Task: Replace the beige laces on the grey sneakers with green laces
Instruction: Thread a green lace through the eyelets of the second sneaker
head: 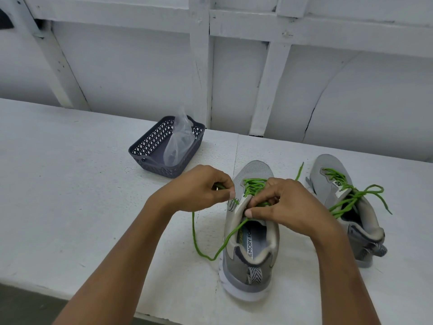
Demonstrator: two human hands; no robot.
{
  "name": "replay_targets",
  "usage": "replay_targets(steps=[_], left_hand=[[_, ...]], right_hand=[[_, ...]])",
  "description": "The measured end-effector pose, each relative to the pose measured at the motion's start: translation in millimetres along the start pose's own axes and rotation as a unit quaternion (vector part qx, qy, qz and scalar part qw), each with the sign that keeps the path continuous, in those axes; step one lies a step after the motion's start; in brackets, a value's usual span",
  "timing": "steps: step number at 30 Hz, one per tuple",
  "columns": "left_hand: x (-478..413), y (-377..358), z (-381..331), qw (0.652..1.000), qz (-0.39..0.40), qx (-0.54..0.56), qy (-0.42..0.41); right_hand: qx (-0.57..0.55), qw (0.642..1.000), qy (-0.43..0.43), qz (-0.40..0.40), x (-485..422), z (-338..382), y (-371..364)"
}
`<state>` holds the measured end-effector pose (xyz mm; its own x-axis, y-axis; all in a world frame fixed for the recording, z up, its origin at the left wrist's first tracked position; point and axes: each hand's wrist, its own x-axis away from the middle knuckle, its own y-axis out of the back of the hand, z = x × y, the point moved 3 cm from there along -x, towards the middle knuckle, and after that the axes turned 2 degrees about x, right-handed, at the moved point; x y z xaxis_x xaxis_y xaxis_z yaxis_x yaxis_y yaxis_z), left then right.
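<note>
1. Right of centre in the frame, a grey mesh sneaker with a white sole (236, 266) stands on the white table (70, 184), toe pointing away from you, a bright green cord lace (254, 184) crossed through its lower eyelets.
2. Your left hand (199, 188) pinches one free end of that lace between curled fingers and thumb, just left of the shoe; the slack drops in a long loop onto the table and climbs back to the shoe's opening.
3. Your right hand (281, 207) curls at the top of the lacing, thumb and fingertips pinching the lace by the tongue; the exact eyelet is hidden under your fingers.
4. I judge you are on the last eyelets of this shoe. The next move calls for drawing the slack through evenly while steadying the collar, so the crossings stay snug.
5. At the right of the frame, the second grey sneaker (326, 164) carries its own green lace (337, 177), ends lying loose. No beige lace shows on either shoe.
6. Above and left of centre, a dark grey lattice plastic basket (159, 168) holds a clear plastic bag (180, 139).
</note>
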<state>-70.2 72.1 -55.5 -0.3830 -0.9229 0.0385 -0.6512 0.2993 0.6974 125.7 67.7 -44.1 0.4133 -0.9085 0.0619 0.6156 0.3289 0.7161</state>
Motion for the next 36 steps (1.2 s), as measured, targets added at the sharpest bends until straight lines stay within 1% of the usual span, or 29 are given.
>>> replay_targets(steps=[2, 7, 15, 18, 20, 22, 24, 26, 28, 32, 36], left_hand=[[0, 0, 3, 1.0, 0.002, 0.015, 0.003], [0, 0, 7, 0.998, 0.006, 0.058, 0.006], [-3, -9, -3, 0.998, 0.033, 0.06, 0.007], [-2, -10, -3, 0.994, 0.037, 0.104, 0.021], [0, -8, -4, 0.99, 0.032, 0.134, 0.012], [1, -9, -5, 0.99, 0.044, 0.131, -0.001], [1, -12, -6, 0.994, 0.053, 0.097, -0.004], [1, -14, -5, 0.996, 0.041, 0.073, 0.002], [0, -16, -5, 0.997, 0.029, 0.073, 0.01], [-1, -20, -8, 0.997, 0.019, 0.066, 0.031], [-1, -21, -9, 0.995, 0.017, 0.083, 0.049]], right_hand=[[0.003, 1.0, 0.002, 0.01, 0, 1, 0], [-0.004, 1.0, -0.002, -0.001, 0, 1, -2], [0.005, 1.0, -0.005, -0.011, -2, 0, -4], [0.031, 0.999, 0.0, -0.014, -3, 1, -6], [0.034, 0.999, 0.004, -0.016, -2, 1, -6], [0.022, 0.999, 0.009, -0.023, 0, 1, -5], [0.01, 0.999, 0.014, -0.031, 2, -2, -3], [-0.013, 0.999, 0.022, -0.039, 3, -5, -1], [-0.032, 0.998, 0.031, -0.041, 4, -7, 1], [-0.034, 0.997, 0.038, -0.059, 7, -7, 6], [-0.12, 0.988, 0.039, -0.086, 12, -12, 16]])
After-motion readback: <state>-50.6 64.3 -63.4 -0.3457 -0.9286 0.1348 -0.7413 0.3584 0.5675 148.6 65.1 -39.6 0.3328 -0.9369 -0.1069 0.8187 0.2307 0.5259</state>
